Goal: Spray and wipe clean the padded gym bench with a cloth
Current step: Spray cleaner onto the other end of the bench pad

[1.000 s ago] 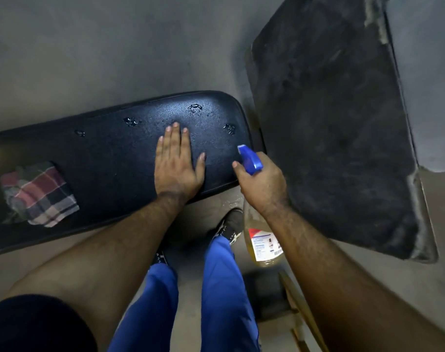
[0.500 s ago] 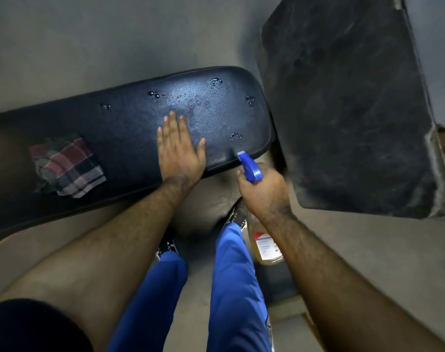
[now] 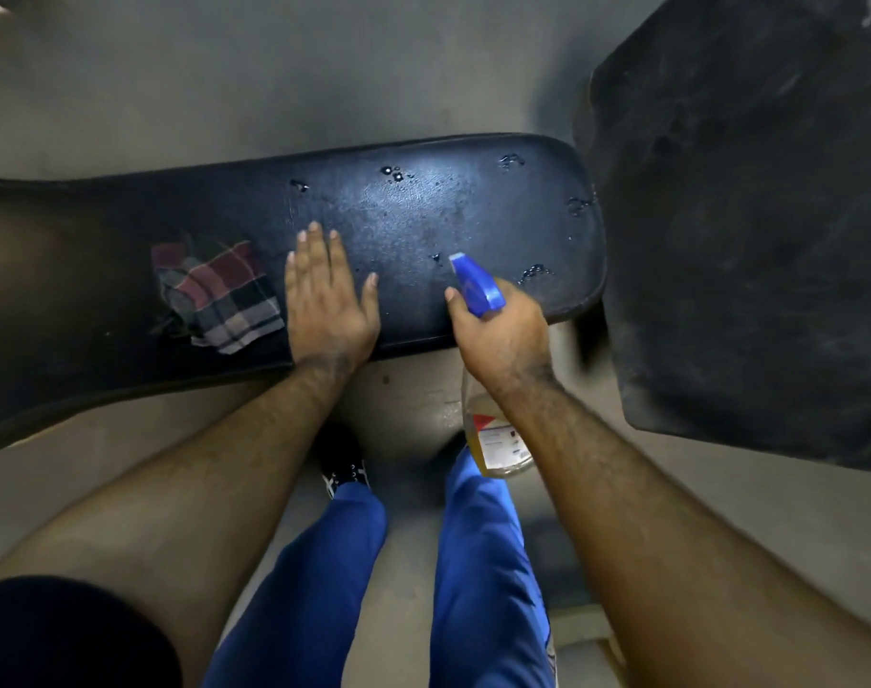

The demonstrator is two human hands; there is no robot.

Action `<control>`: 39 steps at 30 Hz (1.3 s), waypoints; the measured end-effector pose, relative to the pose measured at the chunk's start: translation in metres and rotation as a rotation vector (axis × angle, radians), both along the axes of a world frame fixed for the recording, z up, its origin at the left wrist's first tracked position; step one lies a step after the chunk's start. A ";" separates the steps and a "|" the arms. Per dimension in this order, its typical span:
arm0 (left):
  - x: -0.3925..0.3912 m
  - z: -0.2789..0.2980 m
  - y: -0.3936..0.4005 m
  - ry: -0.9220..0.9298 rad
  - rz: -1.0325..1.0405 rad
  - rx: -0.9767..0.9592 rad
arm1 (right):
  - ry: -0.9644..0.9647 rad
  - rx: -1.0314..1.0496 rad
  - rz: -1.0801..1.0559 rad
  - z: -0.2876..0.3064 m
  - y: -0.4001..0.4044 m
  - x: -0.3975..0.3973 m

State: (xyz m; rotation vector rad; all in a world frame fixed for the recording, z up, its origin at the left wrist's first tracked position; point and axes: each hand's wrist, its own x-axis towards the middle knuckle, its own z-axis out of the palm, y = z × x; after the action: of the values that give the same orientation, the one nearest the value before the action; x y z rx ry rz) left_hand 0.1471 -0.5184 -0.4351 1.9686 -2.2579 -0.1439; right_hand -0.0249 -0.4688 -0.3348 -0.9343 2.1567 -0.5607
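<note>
Black padded vinyl forms the gym bench (image 3: 473,211), which runs across the view and serves here as the table; droplets of liquid bead on its right-hand portion. The right hand (image 3: 503,335) is clamped round the neck of a spray bottle (image 3: 498,439), its blue nozzle (image 3: 475,283) aimed over the pad's near edge. The left hand (image 3: 326,302) rests flat on the pad, fingers straight and together, holding nothing. A folded plaid cloth (image 3: 220,295) lies on the pad just beside the left hand, untouched. The step in hand appears to be spraying; wiping has seemingly not begun. The next move would call for the left hand to take up the cloth and sweep it across the wetted area. A dark mat (image 3: 751,216) lies close against the bench's right end; the person's blue-trousered legs (image 3: 478,563) stand near its front edge. Nothing visibly obstructs the cloth.
</note>
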 end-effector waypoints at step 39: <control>0.127 0.025 -0.003 0.036 -0.018 0.067 | 0.082 0.176 0.251 0.009 -0.039 0.144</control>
State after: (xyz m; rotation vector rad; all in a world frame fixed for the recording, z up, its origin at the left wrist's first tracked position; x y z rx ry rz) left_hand 0.2746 -0.5213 -0.4103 1.9616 -2.2775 -0.2588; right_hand 0.1190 -0.5081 -0.3258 -1.1246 2.0793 -0.2100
